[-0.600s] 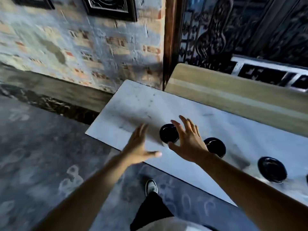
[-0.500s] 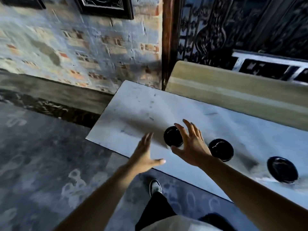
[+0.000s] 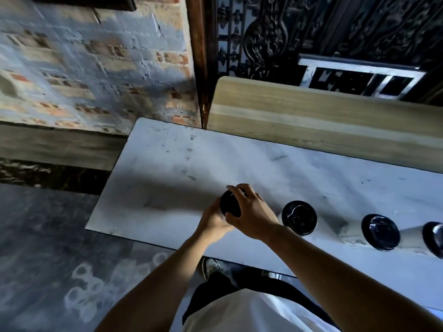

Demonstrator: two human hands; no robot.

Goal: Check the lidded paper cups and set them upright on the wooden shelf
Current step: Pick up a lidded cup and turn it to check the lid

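Several white paper cups with black lids stand in a row on the white marble table (image 3: 167,168). The leftmost cup (image 3: 229,204) is gripped by both hands: my left hand (image 3: 212,221) wraps its side from the left, and my right hand (image 3: 251,212) closes over its black lid from the right. To the right stand a second cup (image 3: 299,218), a third cup (image 3: 380,232) and a fourth cup (image 3: 434,238) cut off by the frame edge. The pale wooden shelf (image 3: 311,116) runs behind the table, raised above it.
A brick wall (image 3: 96,68) rises at the left, with a dark wooden post (image 3: 200,56) beside the shelf's end. Black ornate ironwork (image 3: 311,27) stands behind the shelf. Dark patterned floor (image 3: 48,248) lies left of the table. My shoe (image 3: 211,265) shows under the table's front edge.
Both hands were open and apart, hovering near the leftmost cup. Now they have closed on it, the right over the lid and the left around its side. The camera has tilted downward.
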